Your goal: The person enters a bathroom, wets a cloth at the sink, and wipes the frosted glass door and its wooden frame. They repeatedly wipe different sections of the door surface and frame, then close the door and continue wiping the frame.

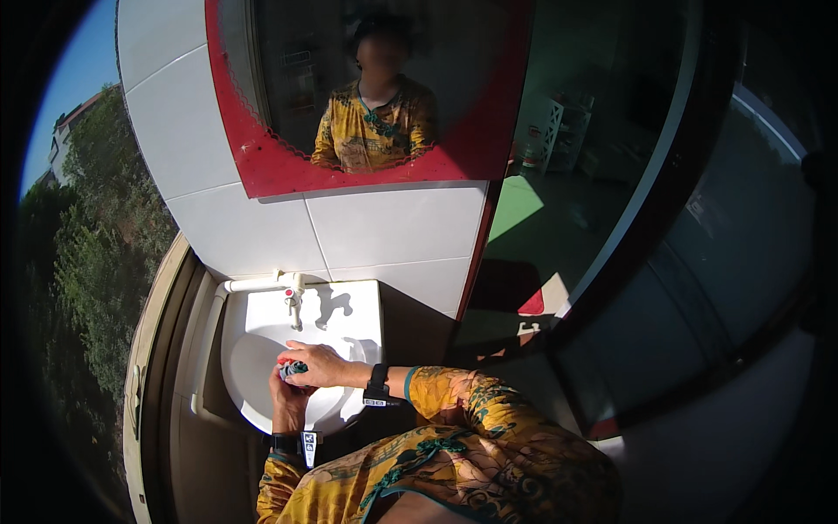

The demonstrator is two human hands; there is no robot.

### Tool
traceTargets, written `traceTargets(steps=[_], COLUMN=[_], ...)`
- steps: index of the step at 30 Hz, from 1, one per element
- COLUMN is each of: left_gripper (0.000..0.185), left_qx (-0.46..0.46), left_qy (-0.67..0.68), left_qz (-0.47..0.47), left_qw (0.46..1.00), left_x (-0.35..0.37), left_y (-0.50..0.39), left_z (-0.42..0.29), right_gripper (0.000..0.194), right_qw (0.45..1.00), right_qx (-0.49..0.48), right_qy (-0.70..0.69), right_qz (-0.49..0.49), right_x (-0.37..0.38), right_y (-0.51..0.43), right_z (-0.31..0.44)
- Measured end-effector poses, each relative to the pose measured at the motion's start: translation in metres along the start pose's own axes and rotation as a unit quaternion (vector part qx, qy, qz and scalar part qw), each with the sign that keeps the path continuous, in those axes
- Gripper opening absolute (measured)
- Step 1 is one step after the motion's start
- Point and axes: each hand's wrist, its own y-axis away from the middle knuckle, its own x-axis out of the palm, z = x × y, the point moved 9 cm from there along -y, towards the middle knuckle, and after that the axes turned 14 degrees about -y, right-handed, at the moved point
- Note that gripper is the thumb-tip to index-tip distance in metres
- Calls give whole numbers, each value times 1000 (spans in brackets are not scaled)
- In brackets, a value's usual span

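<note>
Over the basin of a white ceramic washbasin [252,357], my two hands are together around a small bunched item [292,369], which looks like cloth. Red, grey and dark green show on it; the rest is hidden by my fingers. My left hand [288,401] holds it from below, near the basin's front. From the right, my right hand [322,365] grips it from above. A white tap [294,304] with a red mark on its handle stands at the back of the basin, beyond my hands. I cannot make out running water.
White pipe [252,285] runs from the tap to the left and down. A red-framed mirror [353,175] hangs on the tiled wall [393,226] above, reflecting a person. At left is a window frame [147,367] with trees [98,229] outside; at right, a doorway shows a white shelf [566,134].
</note>
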Motion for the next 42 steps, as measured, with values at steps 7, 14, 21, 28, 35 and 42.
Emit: traceTargets(steps=[7,14,21,28,35,42], left_gripper=[38,64,51,52,53,60], left_qx=[62,46,94,50,19,48], left_qy=[71,41,13,-92,-33,17], left_qz=[92,80,181,4,-8,1], left_qw=[991,995,979,995,999,999], left_x=[31,45,23,-8,-3,-10], left_y=[4,35,-3,-9,-8,-27], left_z=[-15,-15,2,16,13,20], right_gripper=[42,37,30,24,20,21], right_qw=[989,975,980,990,993,990], right_qx=[-80,-151,-83,-47,-30,12], right_qy=[122,153,177,136,112,138], right_qz=[22,58,18,-1,-30,-10], right_x=[6,12,14,23,18,20], right_y=[0,3,-11,-22,-35,-44], right_z=[18,39,21,10,12,-1])
